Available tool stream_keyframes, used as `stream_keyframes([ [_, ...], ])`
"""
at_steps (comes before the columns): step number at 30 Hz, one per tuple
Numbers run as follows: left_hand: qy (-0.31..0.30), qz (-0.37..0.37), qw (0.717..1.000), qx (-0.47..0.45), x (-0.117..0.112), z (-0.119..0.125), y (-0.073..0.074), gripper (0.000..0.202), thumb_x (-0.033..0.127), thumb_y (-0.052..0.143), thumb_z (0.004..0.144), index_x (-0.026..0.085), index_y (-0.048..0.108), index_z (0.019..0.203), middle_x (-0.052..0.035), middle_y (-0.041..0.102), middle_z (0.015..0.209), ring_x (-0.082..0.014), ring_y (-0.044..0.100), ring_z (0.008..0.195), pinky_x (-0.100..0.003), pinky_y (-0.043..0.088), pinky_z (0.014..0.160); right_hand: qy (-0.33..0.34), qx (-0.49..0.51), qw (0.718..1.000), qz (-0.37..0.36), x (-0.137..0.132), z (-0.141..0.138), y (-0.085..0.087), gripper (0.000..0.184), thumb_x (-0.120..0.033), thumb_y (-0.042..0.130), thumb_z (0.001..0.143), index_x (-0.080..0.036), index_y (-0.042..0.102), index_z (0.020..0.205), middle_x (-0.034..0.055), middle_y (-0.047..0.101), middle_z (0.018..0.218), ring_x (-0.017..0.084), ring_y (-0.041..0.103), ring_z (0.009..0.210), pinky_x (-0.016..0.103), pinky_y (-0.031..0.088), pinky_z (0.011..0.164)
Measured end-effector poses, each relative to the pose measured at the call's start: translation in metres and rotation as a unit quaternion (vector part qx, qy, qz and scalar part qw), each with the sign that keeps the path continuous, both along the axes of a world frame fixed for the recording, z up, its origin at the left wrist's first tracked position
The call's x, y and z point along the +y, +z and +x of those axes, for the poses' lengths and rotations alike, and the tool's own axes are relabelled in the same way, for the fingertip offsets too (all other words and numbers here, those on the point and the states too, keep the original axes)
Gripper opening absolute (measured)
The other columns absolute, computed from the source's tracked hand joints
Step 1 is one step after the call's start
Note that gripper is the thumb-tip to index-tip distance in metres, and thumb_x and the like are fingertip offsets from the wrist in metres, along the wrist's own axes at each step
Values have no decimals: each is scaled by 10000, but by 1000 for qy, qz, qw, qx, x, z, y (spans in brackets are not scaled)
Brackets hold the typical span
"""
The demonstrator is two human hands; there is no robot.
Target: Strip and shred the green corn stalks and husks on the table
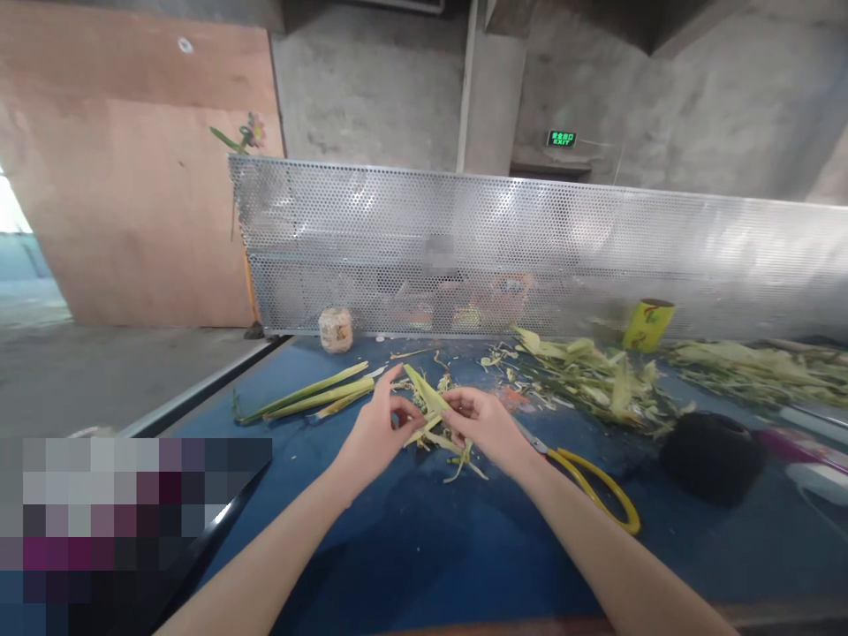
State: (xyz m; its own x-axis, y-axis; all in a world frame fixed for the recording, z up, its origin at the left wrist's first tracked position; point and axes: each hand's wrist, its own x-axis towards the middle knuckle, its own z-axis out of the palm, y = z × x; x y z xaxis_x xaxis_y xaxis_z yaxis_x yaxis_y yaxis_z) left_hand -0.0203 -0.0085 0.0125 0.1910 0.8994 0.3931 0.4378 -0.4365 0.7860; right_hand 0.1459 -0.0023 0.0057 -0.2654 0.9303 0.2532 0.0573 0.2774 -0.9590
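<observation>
Between both hands, above the blue table, is a pale green strip of leaf that looks like corn husk. My right hand pinches its right side between thumb and fingers. On the other side, my left hand has thumb and a bent finger closed at the strip's lower end, its index finger raised along the edge. Thin shredded scraps lie under and around the hands. Scissors with yellow handles rest beside my right forearm, their blades partly hidden by it.
Long green stalks lie at left, near a pale roll of twine. Husk heaps, a yellow can and a black ball of yarn are at right. A perforated metal screen stands along the table's back.
</observation>
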Motion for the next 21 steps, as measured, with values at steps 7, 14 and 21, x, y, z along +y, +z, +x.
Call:
stream_keyframes([
  [7, 204, 83, 975, 42, 16, -27, 6, 625, 182, 498, 704, 133, 230, 1267, -2, 597, 733, -138, 575, 680, -283, 449, 693, -35, 20, 999, -26, -2, 6, 11, 176, -240, 560, 643, -151, 497, 782, -70, 495, 515, 63, 468, 368, 208, 352, 422],
  [14, 326, 30, 924, 199, 18, -37, 6, 609, 148, 411, 756, 92, 159, 1307, -74, 612, 788, -187, 595, 700, -272, 432, 601, -133, 170, 975, -43, 13, 12, 2, 97, -196, 515, 591, -162, 494, 679, -107, 348, 400, 42, 348, 354, 191, 311, 396],
  [21, 155, 91, 966, 186, 15, -24, -3, 668, 166, 427, 751, 102, 91, 1325, -17, 593, 766, -136, 579, 669, -244, 434, 640, -87, 96, 991, -13, 8, 13, 6, 198, -342, 608, 622, -147, 583, 645, -12, 536, 621, 59, 445, 456, 212, 375, 443],
])
